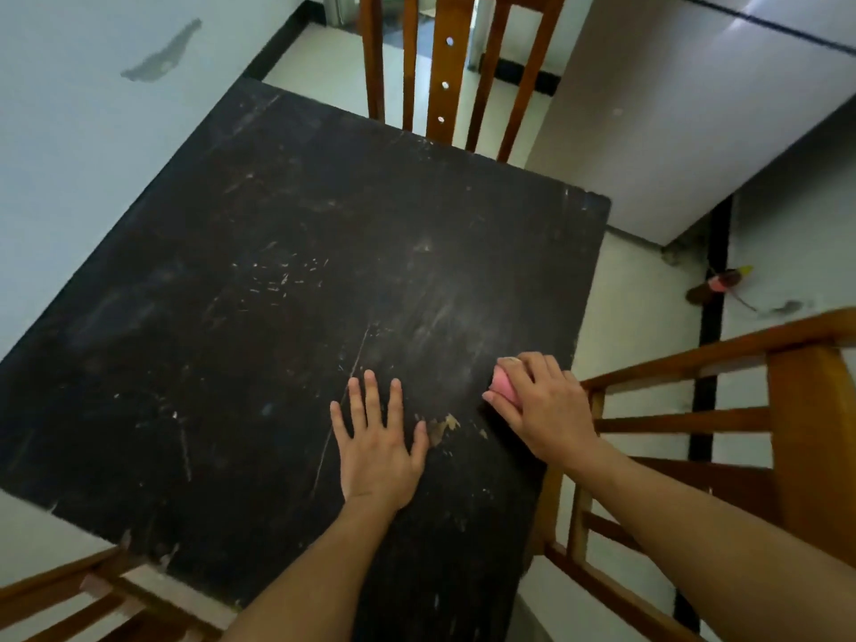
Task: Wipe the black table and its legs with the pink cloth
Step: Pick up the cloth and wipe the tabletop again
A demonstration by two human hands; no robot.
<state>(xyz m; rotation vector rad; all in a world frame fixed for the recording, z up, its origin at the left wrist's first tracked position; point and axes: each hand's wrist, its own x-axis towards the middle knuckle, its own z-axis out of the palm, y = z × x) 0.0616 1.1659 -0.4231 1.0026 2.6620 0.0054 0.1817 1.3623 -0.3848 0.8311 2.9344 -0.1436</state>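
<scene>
The cloth is pink, small and bunched up into a ball. I think it is soft and very light, so it will squash flat when pushed down. It is best held the way it is now, with the fingers over the top and the thumb at the side, so its bottom rubs the wood. The right hand is curled round the cloth and grips it, and only a bit of pink shows past the fingers. The cloth sits on the table, near the right edge, at about 3 o'clock from the middle of the top. The left hand lies flat on the table with its fingers straight and spread, and it holds nothing. From the left hand the cloth is at about 2 o'clock, near but not touching. The table is black, hard and flat, with many scratches and pale marks. A chipped spot lies between the two hands. I think the table is heavy and will not slide much, and the flat hand can help keep it steady. The legs are hidden under the top. A far chair stands at 1 o'clock from the table, and a side chair at 4 o'clock.
</scene>
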